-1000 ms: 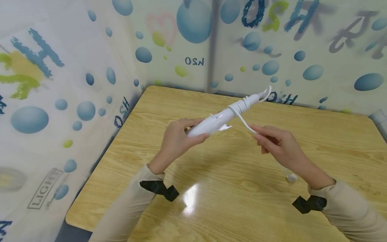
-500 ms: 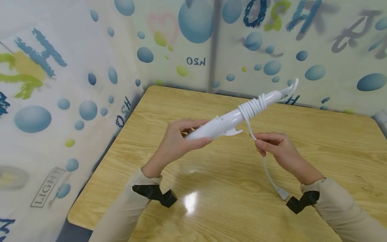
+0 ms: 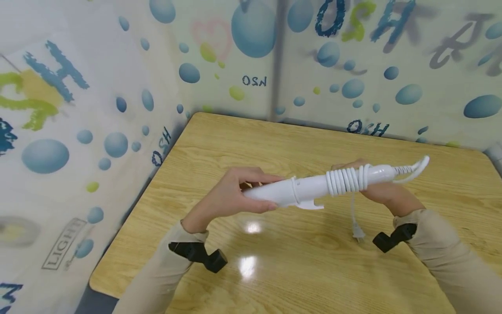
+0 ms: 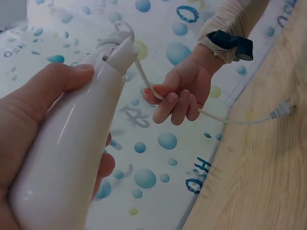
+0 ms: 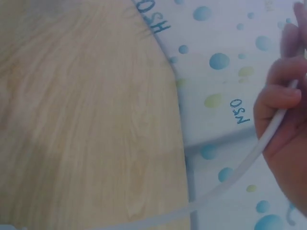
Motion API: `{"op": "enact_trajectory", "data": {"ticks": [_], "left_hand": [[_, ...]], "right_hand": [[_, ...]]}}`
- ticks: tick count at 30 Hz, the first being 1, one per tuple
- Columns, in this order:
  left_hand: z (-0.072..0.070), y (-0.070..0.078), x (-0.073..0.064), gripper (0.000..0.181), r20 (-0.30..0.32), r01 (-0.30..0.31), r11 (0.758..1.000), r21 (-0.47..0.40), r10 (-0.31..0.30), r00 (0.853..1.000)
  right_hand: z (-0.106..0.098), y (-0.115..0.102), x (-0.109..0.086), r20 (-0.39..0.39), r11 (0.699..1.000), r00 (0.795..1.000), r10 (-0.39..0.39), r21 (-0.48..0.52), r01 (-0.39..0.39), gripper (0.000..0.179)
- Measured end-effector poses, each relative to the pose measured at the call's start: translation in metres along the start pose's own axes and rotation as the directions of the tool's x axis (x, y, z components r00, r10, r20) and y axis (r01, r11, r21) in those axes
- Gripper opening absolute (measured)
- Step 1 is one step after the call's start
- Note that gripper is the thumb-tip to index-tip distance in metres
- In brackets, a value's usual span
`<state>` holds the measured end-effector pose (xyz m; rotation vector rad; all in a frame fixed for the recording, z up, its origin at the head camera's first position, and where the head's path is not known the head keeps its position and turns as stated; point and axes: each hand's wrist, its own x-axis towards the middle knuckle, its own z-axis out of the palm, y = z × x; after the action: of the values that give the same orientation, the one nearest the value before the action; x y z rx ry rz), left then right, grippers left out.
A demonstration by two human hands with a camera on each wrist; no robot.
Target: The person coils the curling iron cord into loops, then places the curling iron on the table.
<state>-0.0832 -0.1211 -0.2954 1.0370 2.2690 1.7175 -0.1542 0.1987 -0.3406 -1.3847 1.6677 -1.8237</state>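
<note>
In the head view a white curling iron is held up over the table, lying nearly level. My left hand grips its thick end, thumb along one side and fingers round the other. Several turns of white power cord wrap the slimmer handle. A small lever juts from its underside. Behind the handle, partly hidden by it, is my right hand. The left wrist view shows that right hand with its fingers curled round the cord. From it the free end hangs, tipped by a two-prong plug.
A wood-grain table lies beneath both hands. White walls with printed blue and green bubbles rise along its back and left edges. Both sleeved wrists wear small black cameras.
The curling iron has swung down from a slant to nearly level, its cord end moving right and lower. My right hand has passed behind the handle, and the plug has shifted left.
</note>
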Motion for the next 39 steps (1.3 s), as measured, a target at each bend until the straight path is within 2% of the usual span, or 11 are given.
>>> {"op": "enact_trajectory", "data": {"ticks": [1, 3, 5, 7, 10, 14, 19, 26, 29, 36, 39], "left_hand": [[0.000, -0.001, 0.000, 0.043, 0.023, -0.023, 1.000, 0.007, 0.022, 0.999], [-0.001, -0.003, 0.000, 0.042, 0.073, -0.074, 0.997, 0.022, 0.073, 0.995], [-0.001, -0.005, 0.000, 0.042, 0.124, -0.129, 0.991, 0.044, 0.122, 0.985], [-0.002, -0.006, 0.000, 0.042, 0.173, -0.159, 0.986, 0.058, 0.147, 0.974], [-0.002, -0.007, -0.001, 0.043, 0.234, -0.166, 0.982, 0.089, 0.141, 0.962], [-0.002, -0.008, -0.001, 0.043, 0.274, -0.161, 0.971, 0.179, 0.108, 0.956], [-0.001, -0.007, 0.001, 0.043, 0.295, -0.179, 0.920, 0.350, 0.073, 0.953], [0.001, -0.009, 0.005, 0.044, 0.285, -0.136, 0.876, 0.463, -0.001, 0.959], [0.003, -0.009, 0.007, 0.044, 0.285, -0.126, 0.834, 0.537, -0.038, 0.958], [0.009, -0.008, 0.012, 0.044, 0.288, -0.125, 0.688, 0.714, -0.126, 0.949], [0.011, -0.009, 0.014, 0.044, 0.251, -0.106, 0.636, 0.764, -0.141, 0.958]], "right_hand": [[-0.003, 0.000, 0.004, 0.074, 0.999, 0.997, -0.024, 0.039, 0.021, 0.022], [-0.007, -0.003, 0.012, 0.195, 0.993, 0.981, -0.002, 0.117, -0.021, 0.026], [-0.007, -0.010, 0.017, 0.239, 0.992, 0.966, 0.100, 0.049, -0.115, 0.024], [-0.005, -0.017, 0.021, 0.241, 0.977, 0.947, 0.214, -0.067, -0.204, 0.022], [-0.001, -0.024, 0.026, 0.256, 0.951, 0.924, 0.283, -0.197, -0.237, 0.019], [0.003, -0.030, 0.030, 0.283, 0.946, 0.911, 0.301, -0.209, -0.248, 0.019], [0.005, -0.035, 0.030, 0.284, 0.934, 0.898, 0.335, -0.229, -0.276, 0.016], [0.000, -0.048, 0.030, 0.242, 0.872, 0.868, 0.433, -0.354, -0.337, 0.014], [-0.002, -0.057, 0.031, 0.236, 0.826, 0.831, 0.503, -0.414, -0.382, 0.014], [0.004, -0.069, 0.038, 0.169, 0.678, 0.716, 0.677, -0.521, -0.518, 0.020], [0.008, -0.071, 0.040, 0.121, 0.637, 0.711, 0.693, -0.564, -0.525, 0.025]]}}
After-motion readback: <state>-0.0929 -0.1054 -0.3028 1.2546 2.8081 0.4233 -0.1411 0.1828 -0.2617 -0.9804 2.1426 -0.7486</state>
